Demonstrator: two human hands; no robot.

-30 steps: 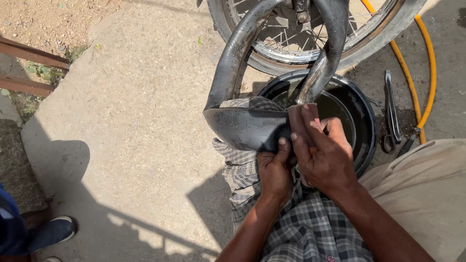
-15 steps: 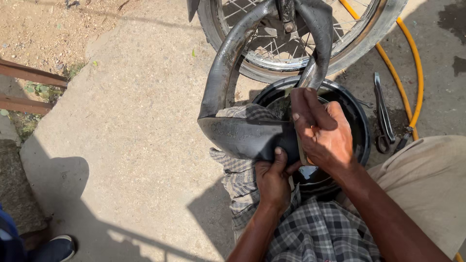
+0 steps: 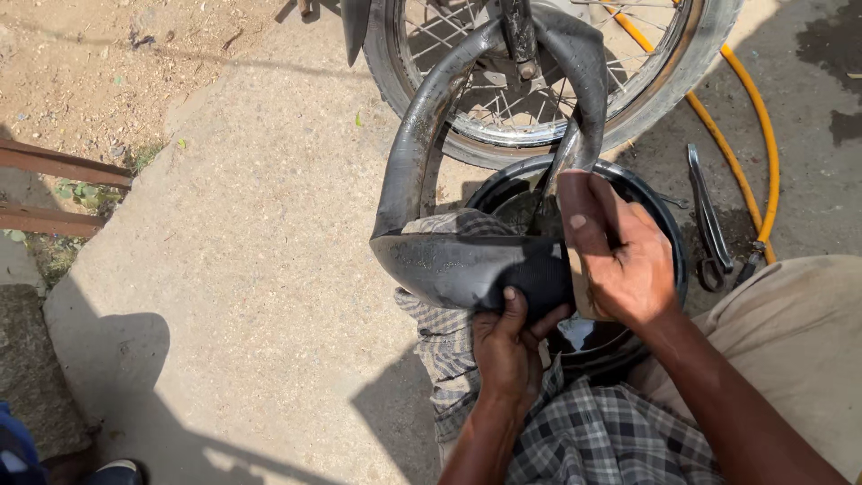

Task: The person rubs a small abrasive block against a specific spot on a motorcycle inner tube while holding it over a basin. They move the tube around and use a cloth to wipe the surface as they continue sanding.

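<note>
Head view: the left hand (image 3: 507, 346) clamps the folded black inner tube (image 3: 467, 260) over the water basin (image 3: 660, 224); the right hand (image 3: 620, 256) presses something onto it. The wet rubber could likely slip free.

Open concrete slab (image 3: 242, 269) to the left of the inner tube (image 3: 449, 260): free passage there. Ahead, the way is blocked by the spoked wheel (image 3: 539, 99); the tube loops up in front of it. Below the hands, room is taken by the black water basin (image 3: 660, 224) and checked cloth (image 3: 449, 346). To the right, the ground is cluttered by pliers (image 3: 709, 224) and a yellow hose (image 3: 750, 135). The far left is edged by rusty rails (image 3: 63, 166).
</note>
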